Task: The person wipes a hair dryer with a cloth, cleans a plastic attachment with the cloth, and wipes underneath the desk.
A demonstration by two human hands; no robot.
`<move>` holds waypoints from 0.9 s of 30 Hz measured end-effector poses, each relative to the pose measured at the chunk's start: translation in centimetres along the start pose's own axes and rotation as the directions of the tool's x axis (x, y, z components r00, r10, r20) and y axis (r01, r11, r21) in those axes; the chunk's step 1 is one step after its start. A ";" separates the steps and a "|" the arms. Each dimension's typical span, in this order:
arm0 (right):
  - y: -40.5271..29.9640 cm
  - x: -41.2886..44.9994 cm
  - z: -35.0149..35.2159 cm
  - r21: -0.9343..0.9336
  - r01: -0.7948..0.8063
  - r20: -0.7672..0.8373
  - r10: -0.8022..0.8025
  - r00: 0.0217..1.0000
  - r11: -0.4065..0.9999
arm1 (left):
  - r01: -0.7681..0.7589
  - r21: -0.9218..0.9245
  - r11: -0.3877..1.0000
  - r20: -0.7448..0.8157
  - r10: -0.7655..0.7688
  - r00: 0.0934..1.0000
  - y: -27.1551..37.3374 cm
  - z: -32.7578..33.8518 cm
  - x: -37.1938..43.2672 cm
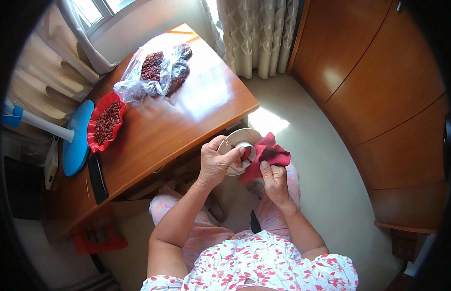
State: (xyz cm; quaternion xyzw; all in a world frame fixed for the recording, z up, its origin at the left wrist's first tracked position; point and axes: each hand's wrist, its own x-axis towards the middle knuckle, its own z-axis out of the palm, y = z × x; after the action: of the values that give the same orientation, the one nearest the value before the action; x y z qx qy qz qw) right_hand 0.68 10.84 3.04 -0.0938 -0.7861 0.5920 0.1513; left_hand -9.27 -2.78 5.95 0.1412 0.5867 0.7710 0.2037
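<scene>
My left hand (220, 162) grips a round cream-coloured dish-like piece (243, 135) with a short white cylinder at its middle. Its thumb lies over the cylinder's opening. Something red shows inside the cylinder; whether it is part of the cloth I cannot tell. A crumpled red cloth (273, 152) is pinched in my right hand (277, 182), its left edge against the right side of the round piece. Both hands are above my lap, just off the table's front edge. My fingers hide part of the round piece.
On the wooden table (163, 134) are a red scalloped bowl (123, 122) of reddish-brown nuts or beans, and clear plastic bags (132, 89) of similar ones. A blue round base (74, 152) with a white post and a black flat object (97, 178) are nearby. Wooden cabinets (389, 109) stand right.
</scene>
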 end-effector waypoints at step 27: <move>0.2 1.2 1.1 0.343 -0.043 -0.145 0.098 0.985 0.938 | 0.177 0.049 0.983 0.222 -0.184 0.958 -0.4 0.1 -0.1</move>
State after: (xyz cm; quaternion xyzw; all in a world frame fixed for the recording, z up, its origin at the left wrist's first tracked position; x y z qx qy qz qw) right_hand -0.79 10.32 2.70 -0.1415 -0.6539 0.7140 0.2064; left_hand -9.07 -2.65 5.57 0.1766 0.5810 0.7198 0.3365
